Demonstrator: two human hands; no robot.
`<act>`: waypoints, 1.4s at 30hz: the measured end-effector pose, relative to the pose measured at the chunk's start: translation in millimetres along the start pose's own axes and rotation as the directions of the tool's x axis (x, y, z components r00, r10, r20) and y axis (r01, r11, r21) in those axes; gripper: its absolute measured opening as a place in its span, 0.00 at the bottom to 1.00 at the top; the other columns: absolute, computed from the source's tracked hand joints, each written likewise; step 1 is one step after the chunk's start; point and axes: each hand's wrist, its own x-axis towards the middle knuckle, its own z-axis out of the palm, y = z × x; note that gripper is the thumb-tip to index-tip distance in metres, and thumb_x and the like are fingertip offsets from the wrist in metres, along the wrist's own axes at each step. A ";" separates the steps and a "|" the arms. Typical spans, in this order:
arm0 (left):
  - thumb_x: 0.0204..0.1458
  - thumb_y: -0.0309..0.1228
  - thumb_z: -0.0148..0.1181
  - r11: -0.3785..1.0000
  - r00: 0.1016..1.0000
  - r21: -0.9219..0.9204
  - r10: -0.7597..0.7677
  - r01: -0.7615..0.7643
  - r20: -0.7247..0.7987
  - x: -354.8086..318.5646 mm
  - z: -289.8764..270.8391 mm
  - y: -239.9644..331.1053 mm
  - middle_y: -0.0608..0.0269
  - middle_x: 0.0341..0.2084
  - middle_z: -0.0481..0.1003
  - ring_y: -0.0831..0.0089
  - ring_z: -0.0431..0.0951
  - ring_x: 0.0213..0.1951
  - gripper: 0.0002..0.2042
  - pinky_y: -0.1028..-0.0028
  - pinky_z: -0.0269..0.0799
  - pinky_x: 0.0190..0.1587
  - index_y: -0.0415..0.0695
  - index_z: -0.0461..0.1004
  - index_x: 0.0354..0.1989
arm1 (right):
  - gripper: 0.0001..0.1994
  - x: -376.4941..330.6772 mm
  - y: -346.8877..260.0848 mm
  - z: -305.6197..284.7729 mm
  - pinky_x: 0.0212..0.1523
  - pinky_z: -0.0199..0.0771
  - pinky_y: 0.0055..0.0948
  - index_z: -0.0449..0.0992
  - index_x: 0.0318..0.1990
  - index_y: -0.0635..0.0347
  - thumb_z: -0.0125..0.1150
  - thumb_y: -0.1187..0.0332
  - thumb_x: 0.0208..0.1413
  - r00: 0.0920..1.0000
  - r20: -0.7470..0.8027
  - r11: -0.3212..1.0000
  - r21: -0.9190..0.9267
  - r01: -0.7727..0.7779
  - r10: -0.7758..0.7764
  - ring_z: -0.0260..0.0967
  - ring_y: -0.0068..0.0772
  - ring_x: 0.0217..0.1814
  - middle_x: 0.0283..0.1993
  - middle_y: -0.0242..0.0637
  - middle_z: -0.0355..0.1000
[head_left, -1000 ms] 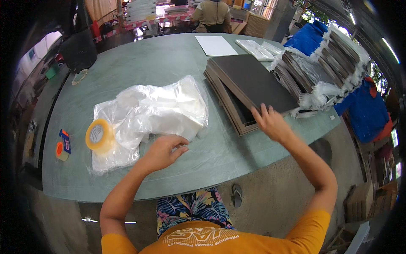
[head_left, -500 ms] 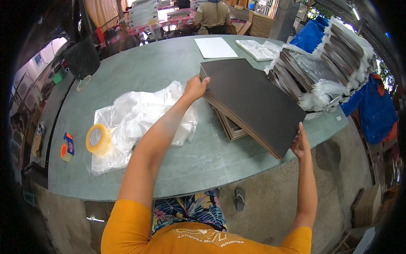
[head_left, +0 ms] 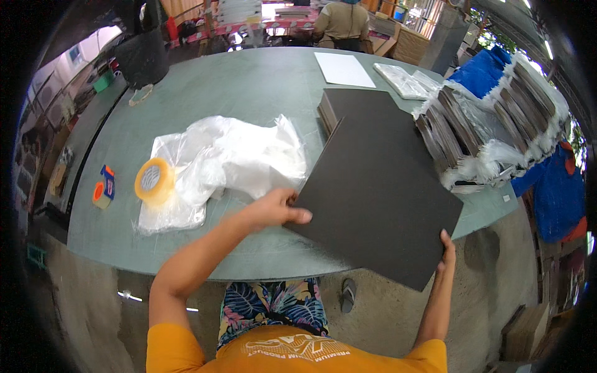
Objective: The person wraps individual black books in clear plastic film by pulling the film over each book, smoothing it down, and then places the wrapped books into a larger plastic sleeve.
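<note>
A flat dark board [head_left: 382, 193] is tilted between my two hands, turned with one corner toward me past the table's front edge. My left hand [head_left: 277, 208] grips its left corner, thumb on top and fingers beneath. Around the lower right edge my right hand [head_left: 445, 253] is closed, its fingers partly hidden by the board. Just behind lies a stack of similar dark boards [head_left: 357, 99], mostly covered by the held one. Left of the board, a crumpled heap of clear plastic bags [head_left: 230, 155] lies close to my left hand.
A roll of clear tape [head_left: 154, 179] rests on the bags, with a small tape dispenser [head_left: 104, 186] farther left. At the back are a white sheet [head_left: 344, 69] and plastic-wrapped packs [head_left: 404, 81]. Wrapped bundles [head_left: 491, 124] crowd the right side. A person [head_left: 343, 26] sits beyond the table.
The held board has come off the stack toward me and turned. My left hand moved from the stack's far left corner down to the board's near left corner; my right hand moved nearer.
</note>
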 end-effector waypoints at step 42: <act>0.29 0.32 0.71 0.809 0.814 -0.498 -0.041 -0.313 -0.579 -299.8 -33.8 -172.2 0.67 0.38 0.66 0.74 0.66 0.43 0.32 0.72 0.63 0.45 0.43 0.62 0.46 | 0.19 -219.4 156.3 358.7 0.32 0.62 0.31 0.62 0.33 0.62 0.56 0.54 0.47 -0.148 0.887 0.585 -0.155 0.796 0.437 0.60 0.32 0.31 0.29 0.40 0.63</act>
